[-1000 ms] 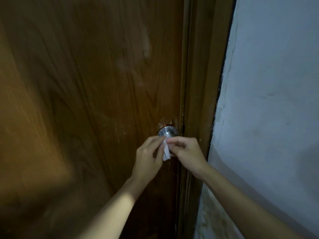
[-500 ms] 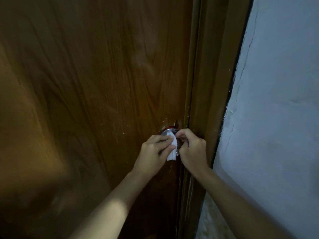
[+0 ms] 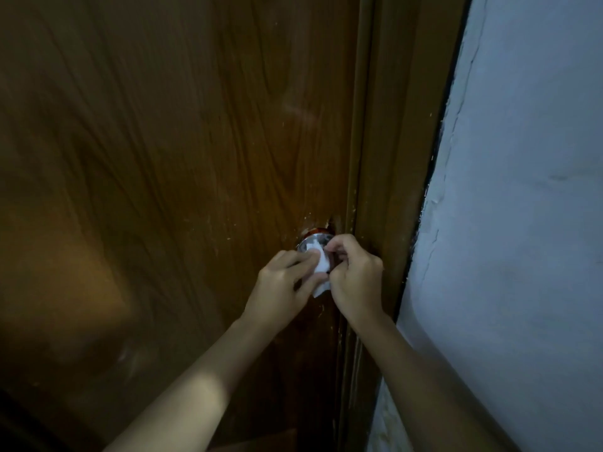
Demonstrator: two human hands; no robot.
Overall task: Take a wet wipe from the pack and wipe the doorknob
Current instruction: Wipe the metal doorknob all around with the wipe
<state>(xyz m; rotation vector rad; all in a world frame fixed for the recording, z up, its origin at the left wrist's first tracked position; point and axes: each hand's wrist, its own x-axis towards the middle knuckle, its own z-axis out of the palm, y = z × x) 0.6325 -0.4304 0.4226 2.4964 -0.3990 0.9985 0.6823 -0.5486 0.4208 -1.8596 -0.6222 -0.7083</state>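
Dim, soft-focus view; warm light patch on the door [image 3: 81, 288] at left.

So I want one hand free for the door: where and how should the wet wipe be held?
Probably pinch the bunched lower part of the wet wipe with the left hand, coming from the left. Its upper part lies draped over the doorknob, and the right hand crowds the frame side.

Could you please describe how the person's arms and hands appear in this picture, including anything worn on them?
Both forearms are bare as far as the frame shows: no sleeves or cuffs are visible. The left hand and right hand wear no gloves, and no rings, watch or bracelets are visible, though the dim light could hide small details.
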